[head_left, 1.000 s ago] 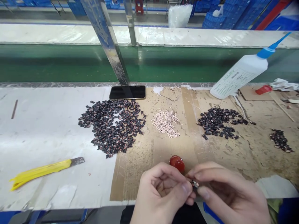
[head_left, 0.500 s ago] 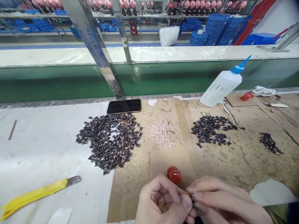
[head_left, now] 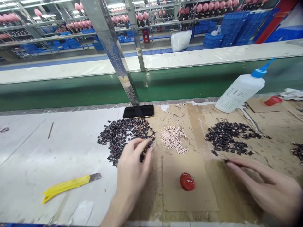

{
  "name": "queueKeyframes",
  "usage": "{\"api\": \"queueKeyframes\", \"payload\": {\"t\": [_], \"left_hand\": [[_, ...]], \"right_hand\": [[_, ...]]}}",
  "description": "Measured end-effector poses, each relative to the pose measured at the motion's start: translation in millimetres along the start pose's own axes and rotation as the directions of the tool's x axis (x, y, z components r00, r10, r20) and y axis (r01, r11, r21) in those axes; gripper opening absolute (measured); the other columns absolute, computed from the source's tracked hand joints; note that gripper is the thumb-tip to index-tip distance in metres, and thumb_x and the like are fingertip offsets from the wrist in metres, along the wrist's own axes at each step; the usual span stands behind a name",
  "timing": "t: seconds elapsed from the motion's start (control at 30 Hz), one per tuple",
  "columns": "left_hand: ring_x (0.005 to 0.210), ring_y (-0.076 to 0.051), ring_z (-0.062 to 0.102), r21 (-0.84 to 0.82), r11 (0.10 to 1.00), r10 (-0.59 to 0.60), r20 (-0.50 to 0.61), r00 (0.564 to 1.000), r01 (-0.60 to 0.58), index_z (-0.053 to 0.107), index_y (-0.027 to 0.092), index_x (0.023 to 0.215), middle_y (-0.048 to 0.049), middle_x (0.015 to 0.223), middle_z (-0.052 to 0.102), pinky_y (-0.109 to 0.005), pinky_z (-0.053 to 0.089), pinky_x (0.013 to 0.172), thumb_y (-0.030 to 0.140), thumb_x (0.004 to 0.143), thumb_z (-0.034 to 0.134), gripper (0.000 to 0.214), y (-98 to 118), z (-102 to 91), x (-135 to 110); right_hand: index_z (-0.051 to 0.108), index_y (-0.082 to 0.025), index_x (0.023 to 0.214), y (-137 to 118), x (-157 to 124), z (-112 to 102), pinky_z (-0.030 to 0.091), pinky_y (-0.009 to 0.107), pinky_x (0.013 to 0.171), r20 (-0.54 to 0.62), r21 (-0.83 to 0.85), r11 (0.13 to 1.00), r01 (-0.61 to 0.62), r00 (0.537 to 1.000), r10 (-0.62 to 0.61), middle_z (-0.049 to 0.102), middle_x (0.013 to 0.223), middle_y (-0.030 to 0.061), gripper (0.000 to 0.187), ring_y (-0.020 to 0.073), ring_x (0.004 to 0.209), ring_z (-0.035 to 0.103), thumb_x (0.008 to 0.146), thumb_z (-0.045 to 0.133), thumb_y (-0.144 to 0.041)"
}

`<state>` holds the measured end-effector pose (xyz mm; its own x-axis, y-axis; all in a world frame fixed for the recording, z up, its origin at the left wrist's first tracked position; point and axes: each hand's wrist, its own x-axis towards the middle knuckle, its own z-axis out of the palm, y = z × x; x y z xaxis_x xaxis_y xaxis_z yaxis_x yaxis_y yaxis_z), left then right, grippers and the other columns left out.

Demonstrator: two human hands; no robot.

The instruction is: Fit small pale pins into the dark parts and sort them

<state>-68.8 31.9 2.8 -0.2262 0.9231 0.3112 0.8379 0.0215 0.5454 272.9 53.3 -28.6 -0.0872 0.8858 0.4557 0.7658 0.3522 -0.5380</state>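
My left hand reaches over the right side of a big heap of small black pieces; its fingers are apart and I see nothing held in them. Between thumb and forefinger of my right hand is a small black piece, just in front of a second heap of black pieces. Tiny pale pink pieces lie spread between the two heaps. Nearer to me, a glossy red blob sits on a cardboard square.
A phone lies behind the left heap, beside a metal post. To the left is a yellow-handled cutter. At the right back a white bottle with blue nozzle leans, near a red cup. More black pieces lie far right.
My hands were together in front of the red blob and have moved apart: the left to the left heap, the right towards the right heap. The view has shifted left.
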Motion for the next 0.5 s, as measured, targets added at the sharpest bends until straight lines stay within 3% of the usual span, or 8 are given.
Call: {"api": "queueKeyframes", "payload": {"t": [0.1, 0.2, 0.3, 0.4, 0.5], "left_hand": [[0.104, -0.034, 0.069, 0.092, 0.994, 0.043, 0.068, 0.997, -0.050, 0.076, 0.016, 0.115, -0.0167, 0.116, 0.072, -0.052, 0.058, 0.091, 0.029, 0.097, 0.056, 0.031, -29, 1.0, 23], [0.099, -0.034, 0.071, 0.084, 0.994, 0.059, 0.138, 0.989, -0.071, 0.078, 0.016, 0.109, -0.0151, 0.110, 0.075, -0.051, 0.058, 0.090, 0.027, 0.096, 0.055, 0.029, -38, 5.1, 30], [0.095, -0.032, 0.072, 0.062, 0.995, 0.063, 0.175, 0.983, -0.075, 0.079, 0.018, 0.096, -0.0123, 0.101, 0.077, -0.047, 0.057, 0.087, 0.024, 0.095, 0.053, 0.026, -36, 5.7, 32], [0.091, -0.030, 0.073, 0.020, 0.998, 0.054, 0.177, 0.983, -0.059, 0.077, 0.022, 0.091, -0.0093, 0.097, 0.079, -0.042, 0.056, 0.083, 0.021, 0.094, 0.053, 0.024, -35, 2.9, 33], [0.084, -0.028, 0.073, -0.033, 0.999, 0.029, 0.157, 0.987, -0.024, 0.076, 0.024, 0.090, -0.0073, 0.094, 0.079, -0.039, 0.055, 0.077, 0.020, 0.092, 0.058, 0.019, -37, 0.4, 35]], "right_hand": [[0.077, -0.028, 0.096, 29, 10, -4, 0.064, 0.039, 0.082, 0.029, -0.204, 0.969, 0.143, 0.990, -0.140, 0.083, 0.094, 0.0032, 0.014, 0.0276, 0.081, 0.080, 0.096, 0.065, -0.034], [0.075, -0.028, 0.100, 33, 21, -4, 0.062, 0.040, 0.083, 0.035, -0.278, 0.932, 0.235, 0.972, -0.234, 0.082, 0.097, 0.0038, 0.017, 0.0274, 0.084, 0.079, 0.099, 0.060, -0.035], [0.074, -0.026, 0.101, 17, 31, 2, 0.059, 0.040, 0.088, 0.012, -0.276, 0.926, 0.258, 0.964, -0.265, 0.080, 0.100, 0.0047, 0.016, 0.0254, 0.089, 0.077, 0.099, 0.060, -0.032], [0.074, -0.023, 0.102, -13, 41, 16, 0.059, 0.037, 0.090, 0.011, -0.151, 0.943, 0.296, 0.954, -0.298, 0.078, 0.102, 0.0057, 0.012, 0.0219, 0.090, 0.075, 0.098, 0.064, -0.027], [0.074, -0.021, 0.107, -46, 55, 36, 0.058, 0.038, 0.092, 0.201, 0.028, 0.961, 0.276, 0.940, -0.276, 0.077, 0.109, 0.0076, 0.015, 0.0215, 0.098, 0.073, 0.099, 0.061, -0.023]]}}
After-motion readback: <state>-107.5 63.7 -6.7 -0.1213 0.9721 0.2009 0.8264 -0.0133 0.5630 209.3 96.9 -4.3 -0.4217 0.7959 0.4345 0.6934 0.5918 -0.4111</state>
